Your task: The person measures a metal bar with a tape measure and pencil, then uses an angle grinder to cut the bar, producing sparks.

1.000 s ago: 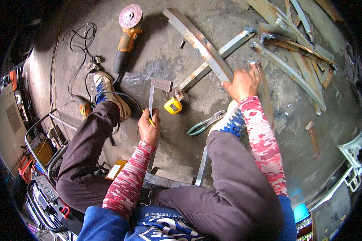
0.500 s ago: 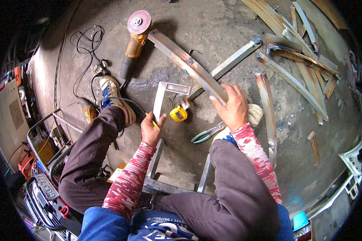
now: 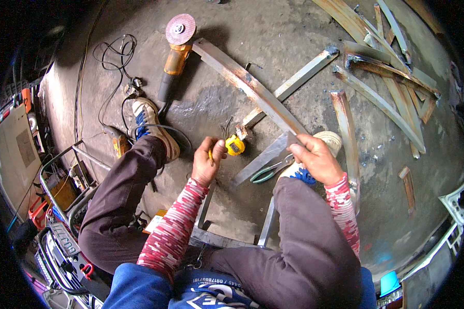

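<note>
A long, rust-stained metal bar (image 3: 252, 88) slants across the floor, its near end at my right hand (image 3: 318, 158). My right hand is closed on a metal try square (image 3: 260, 160) at that end, thumb on top, and the square's blade points down and left. Part of the square is hidden by the fingers. In my closed left hand (image 3: 208, 160) is a thin yellow pencil (image 3: 211, 156). Right beside its fingertips is a yellow tape measure (image 3: 235, 146); I cannot tell whether they touch. Green-handled pliers (image 3: 265, 173) lie under the square's blade.
An angle grinder (image 3: 175, 59) stands beside the bar's far end, its cord (image 3: 165, 126) running by my left shoe (image 3: 152, 126). Another bar (image 3: 307, 72) crosses beneath the first. Several rusty metal pieces (image 3: 381, 103) lie at right. A tubular metal frame (image 3: 56, 159) stands at left.
The try square has gone from my left hand to my right, at the bar's near end. My left hand has moved up and right, toward the tape measure, keeping the pencil.
</note>
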Motion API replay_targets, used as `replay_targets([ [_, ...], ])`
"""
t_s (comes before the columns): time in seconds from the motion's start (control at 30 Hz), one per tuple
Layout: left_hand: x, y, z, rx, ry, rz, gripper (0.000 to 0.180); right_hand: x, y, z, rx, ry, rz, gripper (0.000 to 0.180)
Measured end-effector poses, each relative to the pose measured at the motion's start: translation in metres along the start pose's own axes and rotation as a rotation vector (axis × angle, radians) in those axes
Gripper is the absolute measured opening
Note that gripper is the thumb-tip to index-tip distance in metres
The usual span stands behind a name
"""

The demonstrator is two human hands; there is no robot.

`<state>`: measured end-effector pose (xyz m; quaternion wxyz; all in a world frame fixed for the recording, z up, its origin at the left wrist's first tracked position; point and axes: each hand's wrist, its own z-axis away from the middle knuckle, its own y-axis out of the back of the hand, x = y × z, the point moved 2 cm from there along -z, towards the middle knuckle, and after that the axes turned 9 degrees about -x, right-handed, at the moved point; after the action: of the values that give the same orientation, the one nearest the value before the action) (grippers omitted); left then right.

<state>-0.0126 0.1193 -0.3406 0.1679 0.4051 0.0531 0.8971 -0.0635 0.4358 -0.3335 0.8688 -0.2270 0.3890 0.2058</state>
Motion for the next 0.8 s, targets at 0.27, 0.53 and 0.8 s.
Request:
replay_targets([
  [0.27,0.054,0.029,0.028,0.128,-0.076,0.289,0.043,-0.059,0.000,0.095,0.313,0.138,-0.206,0.024],
  [0.53,0.107,0.047,0.118,0.179,-0.330,0.480,0.053,-0.153,-0.022,0.224,0.573,0.318,0.108,0.030],
  [0.8,0.140,0.091,0.181,-0.061,-0.529,0.188,0.036,-0.233,-0.057,0.225,0.359,0.276,0.351,0.031],
])
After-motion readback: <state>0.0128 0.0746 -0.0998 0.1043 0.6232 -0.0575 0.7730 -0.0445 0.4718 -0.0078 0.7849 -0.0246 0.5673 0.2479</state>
